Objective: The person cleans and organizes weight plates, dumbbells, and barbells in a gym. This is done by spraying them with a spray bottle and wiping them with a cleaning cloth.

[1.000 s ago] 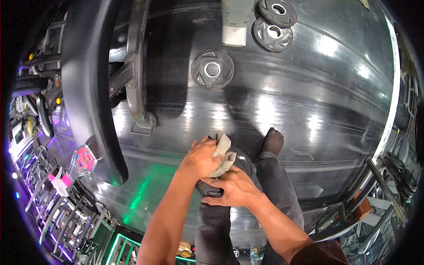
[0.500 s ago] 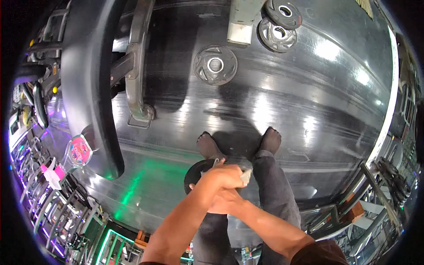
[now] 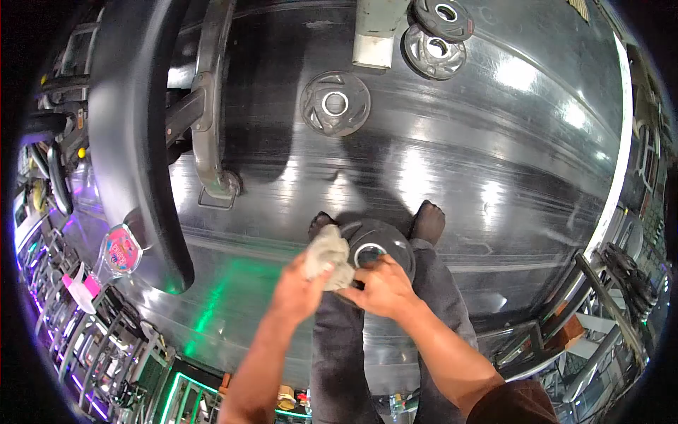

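Bunched in my left hand [image 3: 298,286] is a pale beige cloth [image 3: 329,254], with the fingers closed round it. My right hand [image 3: 385,288] grips a dark round weight plate [image 3: 394,244] near its metal-ringed centre hole. The plate is held between my lower legs, its face turned up towards me. Part of its left side lies behind the cloth and the fingers. Beyond my feet, a similar weight plate [image 3: 335,126] lies flat on the floor.
Two more plates, an upper plate [image 3: 441,30] and a lower plate [image 3: 434,65], overlap beside a metal post [image 3: 373,49]. A black padded bench [image 3: 131,141] stands at left. At its near end is a spray bottle [image 3: 121,249] with a pink label. Gym equipment lines both sides.
My hands were crossed over each other; they are now apart. The cloth has moved left with my left hand. The weight plate has shifted right and now shows its face.
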Tool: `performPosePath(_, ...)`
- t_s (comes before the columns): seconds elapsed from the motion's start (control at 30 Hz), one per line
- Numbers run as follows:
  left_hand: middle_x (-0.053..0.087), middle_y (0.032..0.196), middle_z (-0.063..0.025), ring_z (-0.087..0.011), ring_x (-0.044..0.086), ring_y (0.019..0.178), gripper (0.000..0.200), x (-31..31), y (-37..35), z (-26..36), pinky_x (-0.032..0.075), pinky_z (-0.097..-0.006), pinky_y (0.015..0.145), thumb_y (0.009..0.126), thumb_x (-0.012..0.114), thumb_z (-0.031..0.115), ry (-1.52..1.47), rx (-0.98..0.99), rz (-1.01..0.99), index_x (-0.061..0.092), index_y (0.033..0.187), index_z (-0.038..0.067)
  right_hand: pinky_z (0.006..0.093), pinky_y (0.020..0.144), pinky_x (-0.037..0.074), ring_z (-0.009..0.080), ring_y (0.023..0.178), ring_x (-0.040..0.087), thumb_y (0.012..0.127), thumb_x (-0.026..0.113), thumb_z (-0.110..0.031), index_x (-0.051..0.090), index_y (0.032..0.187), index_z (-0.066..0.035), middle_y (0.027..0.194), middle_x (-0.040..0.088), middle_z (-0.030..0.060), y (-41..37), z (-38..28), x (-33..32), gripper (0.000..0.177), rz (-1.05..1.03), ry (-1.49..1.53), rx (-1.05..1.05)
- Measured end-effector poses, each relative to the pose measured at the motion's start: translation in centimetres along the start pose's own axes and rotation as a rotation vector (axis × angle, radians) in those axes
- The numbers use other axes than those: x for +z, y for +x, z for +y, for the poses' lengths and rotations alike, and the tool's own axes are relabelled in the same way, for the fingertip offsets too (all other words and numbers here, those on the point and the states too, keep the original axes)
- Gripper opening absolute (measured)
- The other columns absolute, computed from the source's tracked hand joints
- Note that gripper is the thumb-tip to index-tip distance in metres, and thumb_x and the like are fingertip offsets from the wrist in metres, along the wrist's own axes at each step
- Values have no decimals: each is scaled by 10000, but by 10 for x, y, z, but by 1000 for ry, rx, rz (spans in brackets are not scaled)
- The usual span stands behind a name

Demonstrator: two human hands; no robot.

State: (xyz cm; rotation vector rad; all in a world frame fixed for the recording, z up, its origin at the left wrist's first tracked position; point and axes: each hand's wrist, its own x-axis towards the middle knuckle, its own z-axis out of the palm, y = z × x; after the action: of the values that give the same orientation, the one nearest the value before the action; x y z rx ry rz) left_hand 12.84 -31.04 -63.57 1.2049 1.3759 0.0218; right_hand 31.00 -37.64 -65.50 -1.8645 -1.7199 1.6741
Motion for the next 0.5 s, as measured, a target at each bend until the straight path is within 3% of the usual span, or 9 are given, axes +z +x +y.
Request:
performPosePath(0.03,683,1180,-173,-295,638,1155,279,17,-4,4,476,-356,1009,928,659,103,-75,63,37,647,1190,4,420,929,480,322,899,685,807,710,-467,777,994,-121,844,716,156,1,11,3,399,8,-38,19)
performPosePath(0.07,659,1229,-184,-299,617,1189,296,31,-4,11,460,-363,1029,921,651,71,-69,141,49,639,1206,-8,431,944,476,319,952,680,809,686,-379,730,1153,-159,895,720,154,3,21,6,411,-10,-82,34)
performPosePath(0.17,611,1296,-220,-350,563,1260,325,54,-10,34,421,-388,1078,894,658,45,9,222,61,640,1213,-14,433,969,465,324,989,672,801,691,-376,604,1353,-212,941,719,160,3,37,8,583,97,-56,-19)
performPosePath(0.2,616,1272,-228,-384,555,1255,322,57,-14,45,422,-411,1079,880,671,52,97,260,21,651,1196,-8,446,995,449,333,1012,664,839,680,-391,481,1466,-246,983,716,165,4,36,2,674,73,-42,-19)
performPosePath(0.3,641,1236,-195,-347,614,1175,253,68,-35,69,455,-424,1034,907,665,83,-21,263,-68,660,1136,-25,456,1031,419,348,1044,649,904,636,-413,487,1465,-238,969,711,187,19,30,-10,606,-20,-51,224)
performPosePath(0.33,648,1220,-185,-323,630,1141,229,70,-41,65,470,-418,1012,922,659,105,-187,155,-150,667,1113,-24,441,975,451,385,919,664,950,532,-548,481,1472,-180,884,698,213,19,38,-2,640,109,3,222)
performPosePath(0.4,662,1189,-165,-275,661,1072,206,71,-52,51,500,-405,968,953,647,147,-516,-69,-299,680,1067,-21,445,927,500,429,911,680,941,584,-501,521,1434,-111,902,697,277,24,45,-5,632,251,253,201)
performPosePath(0.47,691,1094,-116,-202,662,1009,251,79,-53,11,512,-360,918,989,624,207,-737,-349,-82,674,1095,-14,448,823,547,452,942,686,934,632,-439,519,1416,-39,969,685,323,28,46,-17,637,309,354,218)
performPosePath(0.5,706,1047,-92,-165,662,978,275,85,-50,-10,518,-338,893,1007,613,238,-850,-493,29,671,1109,-11,423,874,534,422,992,692,932,642,-427,508,1428,-38,978,681,331,29,48,-17,645,346,390,219)
